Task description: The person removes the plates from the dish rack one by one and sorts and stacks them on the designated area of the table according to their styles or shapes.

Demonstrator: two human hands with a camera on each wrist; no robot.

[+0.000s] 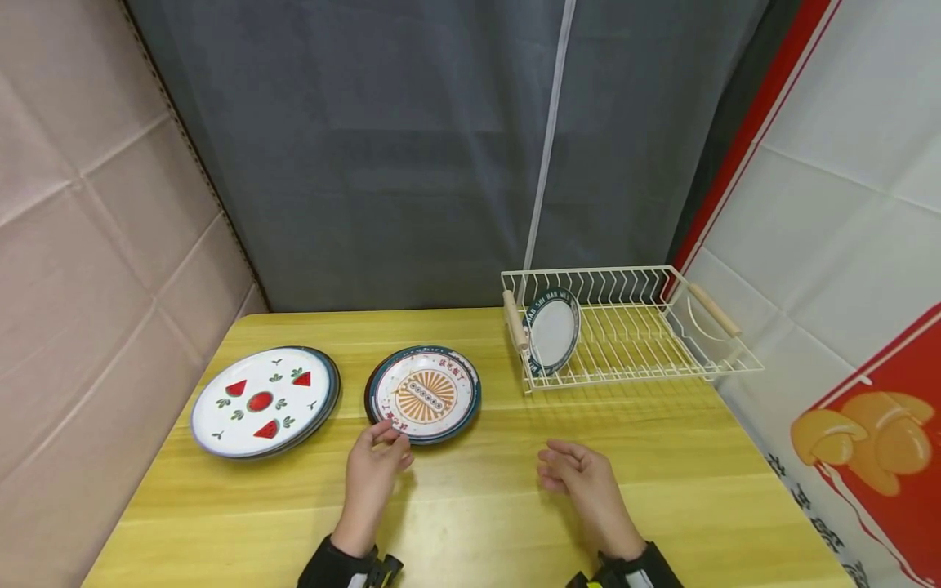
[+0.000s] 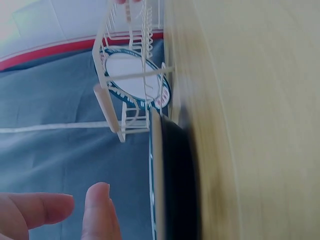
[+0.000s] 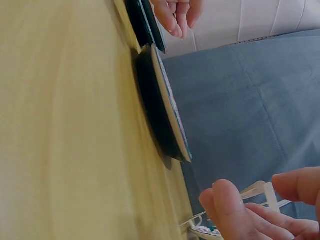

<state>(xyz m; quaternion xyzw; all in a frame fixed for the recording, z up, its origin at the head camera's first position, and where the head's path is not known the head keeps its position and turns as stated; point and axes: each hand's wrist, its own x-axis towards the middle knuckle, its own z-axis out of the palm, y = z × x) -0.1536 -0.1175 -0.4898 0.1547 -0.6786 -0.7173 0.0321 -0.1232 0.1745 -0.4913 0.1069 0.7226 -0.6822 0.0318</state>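
Over the near rim of a stack of round plates [image 1: 425, 395] is my left hand [image 1: 375, 474], fingers loosely bent and holding nothing. The top plate has an orange sunburst, red lettering and a blue-green border. In the left wrist view, the thumb and a finger [image 2: 97, 215] are apart, beside the stack's edge [image 2: 180, 185]. My right hand [image 1: 584, 486] hovers over the table in front of the dish rack [image 1: 588, 270], its fingers relaxed around nothing. One white plate [image 1: 555, 331] with a green lettered border stands tilted at the rack's left end.
At the left lies a stack of larger oval plates [image 1: 260, 400], the top one patterned with watermelons. The cream wire rack has wooden handles [image 1: 715, 310]. A grey curtain [image 1: 412, 163] hangs behind the wooden table [image 1: 485, 523], with walls on both sides.
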